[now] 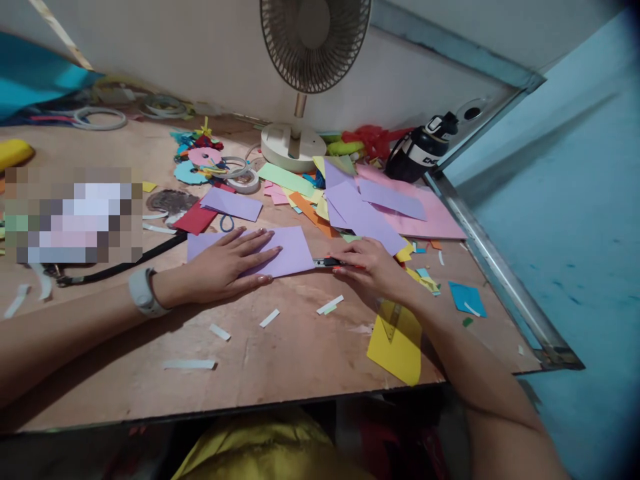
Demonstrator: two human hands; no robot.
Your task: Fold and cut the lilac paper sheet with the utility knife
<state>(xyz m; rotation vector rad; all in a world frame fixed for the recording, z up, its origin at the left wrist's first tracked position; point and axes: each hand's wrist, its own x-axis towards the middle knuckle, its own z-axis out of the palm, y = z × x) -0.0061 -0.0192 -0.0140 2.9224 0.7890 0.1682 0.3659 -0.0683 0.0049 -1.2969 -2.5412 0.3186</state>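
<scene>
A purple sheet of paper (293, 250) lies on the wooden table, its right end just touching or close to a blade. My left hand (240, 259) presses flat on this sheet with its fingers stretched out. In my right hand (367, 263) is a box cutter (327, 263), black and orange, gripped with its metal tip pointing left at the sheet's right edge. Whether the tip is under the paper or only beside it, I cannot tell. Beneath my right forearm lies a yellow sheet (397, 350) with a clear set square (394, 325) on it.
A white desk fan (293, 147) and a black bottle (420, 150) stand at the back. Purple sheets (357, 217) overlap pink paper (443, 217) at right. White paper strips (190, 365) are scattered in front. A black strap (135, 259), tape rolls (244, 180) and a small purple stack (234, 203) lie behind.
</scene>
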